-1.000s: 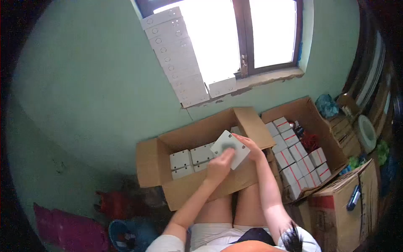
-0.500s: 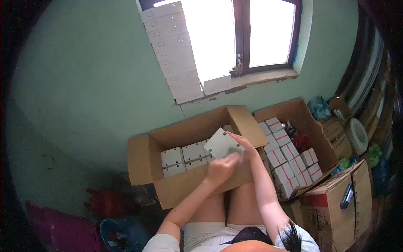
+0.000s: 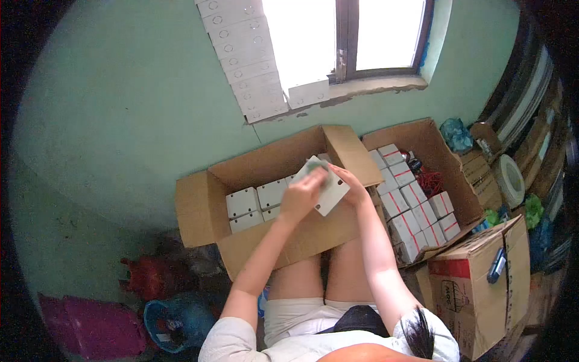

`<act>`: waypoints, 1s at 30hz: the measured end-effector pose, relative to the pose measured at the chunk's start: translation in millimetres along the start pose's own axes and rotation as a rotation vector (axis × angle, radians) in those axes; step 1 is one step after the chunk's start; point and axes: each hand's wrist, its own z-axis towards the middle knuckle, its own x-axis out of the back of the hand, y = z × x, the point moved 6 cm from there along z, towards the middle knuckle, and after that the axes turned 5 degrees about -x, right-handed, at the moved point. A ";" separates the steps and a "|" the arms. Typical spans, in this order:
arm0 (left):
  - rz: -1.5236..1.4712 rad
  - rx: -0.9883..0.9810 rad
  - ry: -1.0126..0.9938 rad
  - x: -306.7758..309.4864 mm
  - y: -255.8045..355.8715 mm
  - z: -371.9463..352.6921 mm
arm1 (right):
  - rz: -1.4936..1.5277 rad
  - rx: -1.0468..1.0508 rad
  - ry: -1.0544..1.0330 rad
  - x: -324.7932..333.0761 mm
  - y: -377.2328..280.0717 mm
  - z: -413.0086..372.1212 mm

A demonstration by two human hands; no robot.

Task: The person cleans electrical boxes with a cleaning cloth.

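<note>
A white square junction box, dark marks at its corners, is tilted above the front of an open cardboard carton. My right hand grips the box along its right edge. Pressed on the upper left of its face is my left hand, fingers closed on a small greyish wad, which motion blurs. Inside the carton below, rows of similar white boxes lie with their dark-cornered faces up.
To the right, a second carton holds several white boxes with red stripes and a red cord bundle. A closed carton carries a dark pen-like object. White boxes stand stacked by the window. A blue basket sits lower left.
My left hand has moved from the lower right of the box's face to its upper left with the wad. The box has turned slightly in my right hand. The whole view has shifted.
</note>
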 end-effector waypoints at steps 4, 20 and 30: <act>0.013 0.141 0.044 -10.5 -6.8 1.8 | 0.030 0.011 -0.020 0.9 -1.4 -0.2; -0.067 0.016 -0.131 -15.2 33.7 -5.4 | -0.157 0.083 -0.069 -16.7 -12.4 -12.0; -0.001 0.117 -0.206 -18.7 40.0 -12.6 | -0.306 0.027 0.018 20.8 0.9 13.9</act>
